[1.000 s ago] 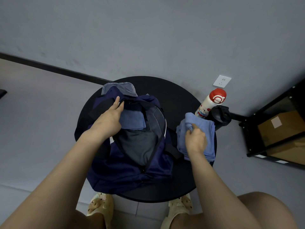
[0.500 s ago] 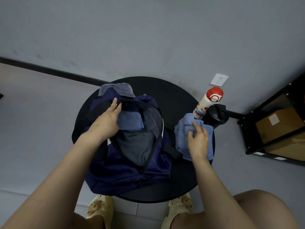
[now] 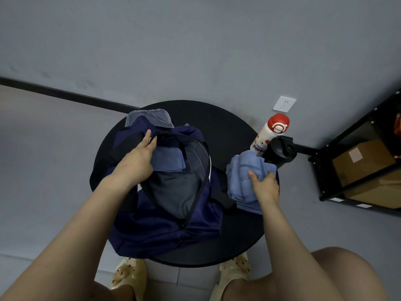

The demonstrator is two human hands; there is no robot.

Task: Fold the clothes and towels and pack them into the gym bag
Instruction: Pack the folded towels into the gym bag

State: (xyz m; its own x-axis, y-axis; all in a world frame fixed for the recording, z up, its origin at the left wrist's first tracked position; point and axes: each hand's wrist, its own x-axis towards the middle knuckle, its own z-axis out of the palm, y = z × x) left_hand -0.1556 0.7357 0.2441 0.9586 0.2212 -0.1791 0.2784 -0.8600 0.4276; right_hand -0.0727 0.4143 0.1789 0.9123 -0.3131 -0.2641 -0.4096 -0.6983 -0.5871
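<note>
With left hand point(image 3: 138, 157) holding gym bag point(image 3: 165, 205) mouth wide, lift folded blue towel point(image 3: 243, 181) pinched in right hand point(image 3: 265, 185) leftward into bag without unfolding.

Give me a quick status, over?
Left hand holds gym bag open. Right hand grips folded blue towel beside it. Two bottles behind, not blocking.
</note>
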